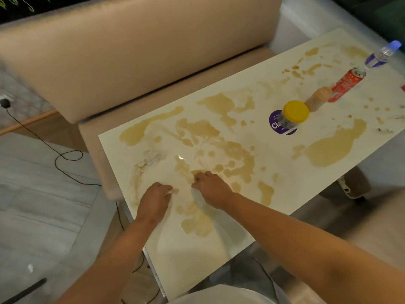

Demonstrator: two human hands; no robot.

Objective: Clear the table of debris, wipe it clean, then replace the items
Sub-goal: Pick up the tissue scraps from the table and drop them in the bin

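The white table [285,189] is covered with brown liquid puddles [335,148]. My left hand [156,199] is at the near left part of the top, its curled fingers pinching a small soggy tissue scrap [174,190]. My right hand [211,189] is just to its right, fingers curled down onto another wet tan scrap [198,172] at its fingertips. A crumpled wet tissue [151,157] lies beyond my left hand, apart from it.
A jar with a yellow lid [294,116] stands on a purple round sticker [276,126]. Behind it stand a small orange bottle [318,98], a red can [346,84] and a blue-capped water bottle [382,54]. A beige bench [131,62] runs along the far side. A black cable [65,156] lies on the floor.
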